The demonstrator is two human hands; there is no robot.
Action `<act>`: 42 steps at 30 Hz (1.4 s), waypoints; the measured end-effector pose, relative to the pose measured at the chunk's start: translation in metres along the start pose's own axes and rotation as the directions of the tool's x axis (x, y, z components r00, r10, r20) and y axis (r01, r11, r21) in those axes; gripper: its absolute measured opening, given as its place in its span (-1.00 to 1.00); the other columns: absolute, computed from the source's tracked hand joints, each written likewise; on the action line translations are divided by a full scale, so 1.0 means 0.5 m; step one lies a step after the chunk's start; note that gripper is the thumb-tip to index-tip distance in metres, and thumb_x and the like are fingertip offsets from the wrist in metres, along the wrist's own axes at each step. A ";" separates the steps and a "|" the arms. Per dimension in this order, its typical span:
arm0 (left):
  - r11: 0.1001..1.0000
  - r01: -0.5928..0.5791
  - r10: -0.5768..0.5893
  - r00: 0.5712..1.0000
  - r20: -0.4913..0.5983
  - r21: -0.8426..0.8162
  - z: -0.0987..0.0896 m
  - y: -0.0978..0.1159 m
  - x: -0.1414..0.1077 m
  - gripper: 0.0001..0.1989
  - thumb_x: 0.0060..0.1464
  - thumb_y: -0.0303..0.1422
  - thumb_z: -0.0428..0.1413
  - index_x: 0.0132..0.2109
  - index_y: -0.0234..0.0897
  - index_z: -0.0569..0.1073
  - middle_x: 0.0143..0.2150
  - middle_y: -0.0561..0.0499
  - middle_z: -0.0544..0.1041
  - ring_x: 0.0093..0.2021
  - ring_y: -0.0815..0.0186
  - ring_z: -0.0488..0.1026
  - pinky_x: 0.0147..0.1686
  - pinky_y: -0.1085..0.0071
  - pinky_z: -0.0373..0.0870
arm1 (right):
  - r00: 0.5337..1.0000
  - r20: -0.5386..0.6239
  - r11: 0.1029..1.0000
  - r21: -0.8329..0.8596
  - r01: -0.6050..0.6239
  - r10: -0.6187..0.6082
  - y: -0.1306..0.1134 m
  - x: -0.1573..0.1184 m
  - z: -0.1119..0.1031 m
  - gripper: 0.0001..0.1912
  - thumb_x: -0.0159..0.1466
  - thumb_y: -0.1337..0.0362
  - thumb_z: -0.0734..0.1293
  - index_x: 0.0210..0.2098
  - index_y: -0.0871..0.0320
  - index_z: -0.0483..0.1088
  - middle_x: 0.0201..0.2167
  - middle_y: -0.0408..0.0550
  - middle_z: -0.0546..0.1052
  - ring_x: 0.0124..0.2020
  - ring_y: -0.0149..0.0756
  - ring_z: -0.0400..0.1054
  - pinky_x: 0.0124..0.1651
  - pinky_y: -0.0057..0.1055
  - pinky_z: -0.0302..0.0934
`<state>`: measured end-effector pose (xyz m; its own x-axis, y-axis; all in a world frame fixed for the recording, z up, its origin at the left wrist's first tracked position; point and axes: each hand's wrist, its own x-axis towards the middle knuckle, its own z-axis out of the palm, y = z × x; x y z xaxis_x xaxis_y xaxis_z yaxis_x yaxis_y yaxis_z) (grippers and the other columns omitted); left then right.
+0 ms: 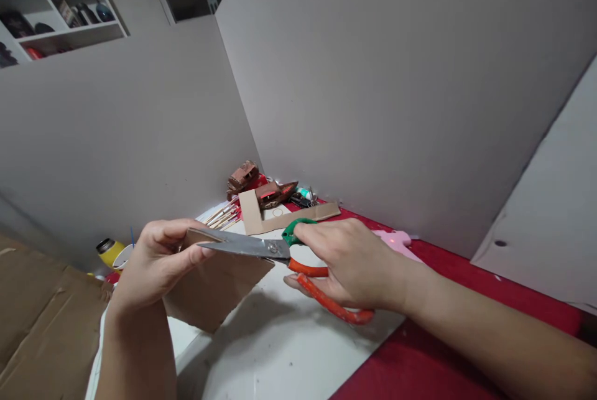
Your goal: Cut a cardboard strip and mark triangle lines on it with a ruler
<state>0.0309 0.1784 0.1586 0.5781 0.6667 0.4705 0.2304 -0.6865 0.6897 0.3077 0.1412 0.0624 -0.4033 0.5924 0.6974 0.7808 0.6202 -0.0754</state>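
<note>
My right hand (347, 260) grips a pair of scissors (254, 244) with one green and one orange handle. Their metal blades point left and are slightly parted, lying at the upper edge of a brown cardboard piece (219, 288). That piece is pinched between the thumb and fingers of my left hand (163, 254), close to the blade tips. It hangs tilted above a white board (289, 350); the blades and my left hand cover part of its top edge.
Behind my hands lie an L-shaped cardboard strip (252, 216), thin wooden sticks (224, 216) and brown model vehicles (242, 176). A pink glue gun (394, 239) rests on the red tabletop (448, 338). Large cardboard (41, 319) stands left, near a yellow bottle (111, 254). Grey panels (396, 76) enclose the back.
</note>
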 end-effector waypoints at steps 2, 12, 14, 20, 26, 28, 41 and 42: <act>1.000 -0.006 0.006 1.000 -0.009 -0.014 0.000 -0.001 0.000 -0.86 0.09 -0.37 0.31 -0.19 -0.03 0.69 -0.39 0.09 0.65 -0.41 0.43 0.48 -0.38 0.60 0.42 | 1.000 -0.019 1.000 -0.005 0.004 -0.004 -0.001 0.001 0.003 -0.63 0.23 -0.03 0.36 -0.41 0.16 0.32 -0.60 -0.20 0.37 -0.63 -0.37 0.14 -0.52 -0.40 -0.21; 0.999 0.012 -0.013 0.999 -0.039 -0.039 0.004 -0.010 0.001 -0.91 0.07 -0.36 0.33 -0.24 -0.08 0.69 -0.43 0.10 0.61 -0.44 0.45 0.44 -0.41 0.61 0.38 | 0.993 -0.119 1.000 -0.025 0.014 -0.017 0.000 -0.001 0.023 -0.67 0.28 0.04 0.29 -0.46 0.15 0.31 -0.69 -0.22 0.30 -0.68 -0.39 0.09 -0.56 -0.40 -0.23; 0.998 0.032 -0.034 0.998 -0.054 -0.047 0.004 -0.013 0.002 -0.91 0.06 -0.35 0.34 -0.24 -0.09 0.69 -0.44 0.09 0.61 -0.44 0.44 0.43 -0.41 0.59 0.37 | 0.990 -0.136 1.000 -0.004 0.024 -0.024 0.002 0.000 0.028 -0.64 0.31 0.01 0.26 -0.48 0.14 0.29 -0.71 -0.23 0.28 -0.69 -0.40 0.08 -0.56 -0.40 -0.21; 0.979 0.159 -0.170 0.982 -0.077 -0.127 0.013 -0.018 0.014 -0.88 0.05 -0.27 0.34 -0.34 -0.22 0.66 -0.56 0.10 0.51 -0.55 0.45 0.37 -0.53 0.59 0.30 | 0.986 -0.065 0.953 0.271 -0.133 0.156 0.003 0.005 0.046 -0.56 0.28 -0.09 0.29 -0.51 0.07 0.17 -0.69 -0.29 0.18 -0.65 -0.44 -0.02 -0.56 -0.45 -0.13; 0.880 0.252 -0.389 0.868 -0.308 -0.402 0.023 -0.066 0.050 -0.74 -0.09 -0.18 0.37 -0.42 -0.27 0.55 -0.57 0.09 0.52 -0.58 0.37 0.42 -0.59 0.53 0.34 | 0.862 0.201 0.586 0.660 -0.470 0.465 0.014 0.016 0.063 -0.52 0.29 -0.18 0.23 -0.49 0.05 0.13 -0.66 -0.29 0.18 -0.64 -0.44 0.07 -0.56 -0.45 0.00; 0.877 0.213 -0.392 0.834 -0.387 -0.430 0.022 -0.094 0.064 -0.76 -0.08 -0.17 0.32 -0.42 -0.25 0.54 -0.56 0.08 0.53 -0.53 0.31 0.47 -0.55 0.48 0.40 | 0.827 0.297 0.573 0.608 -0.549 0.477 0.018 0.017 0.068 -0.54 0.28 -0.16 0.25 -0.48 0.06 0.15 -0.64 -0.26 0.26 -0.62 -0.42 0.13 -0.54 -0.45 0.03; 0.885 -0.040 -0.331 0.644 -0.689 -0.463 0.031 -0.164 0.094 -0.80 -0.05 -0.28 0.24 -0.47 -0.25 0.40 -0.46 0.11 0.50 -0.36 0.34 0.52 -0.30 0.47 0.43 | 0.752 0.551 0.932 -0.188 -0.311 0.362 0.027 -0.010 0.151 -0.70 0.27 0.12 0.29 -0.20 0.19 0.54 -0.28 0.16 0.64 -0.27 -0.03 0.52 -0.34 -0.32 0.16; 0.877 -0.061 -0.332 0.643 -0.691 -0.477 0.032 -0.165 0.095 -0.80 -0.05 -0.30 0.23 -0.48 -0.25 0.39 -0.47 0.12 0.48 -0.38 0.36 0.50 -0.32 0.48 0.42 | 0.751 0.552 0.932 -0.198 -0.305 0.363 0.031 -0.011 0.155 -0.69 0.28 0.11 0.28 -0.19 0.19 0.54 -0.27 0.16 0.65 -0.26 -0.02 0.52 -0.34 -0.32 0.16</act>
<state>0.0519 0.2621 0.1149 -0.2454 0.8566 0.4538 -0.2067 -0.5036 0.8388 0.2851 0.1876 0.0022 -0.2825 0.9537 0.1031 0.9448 0.2952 -0.1420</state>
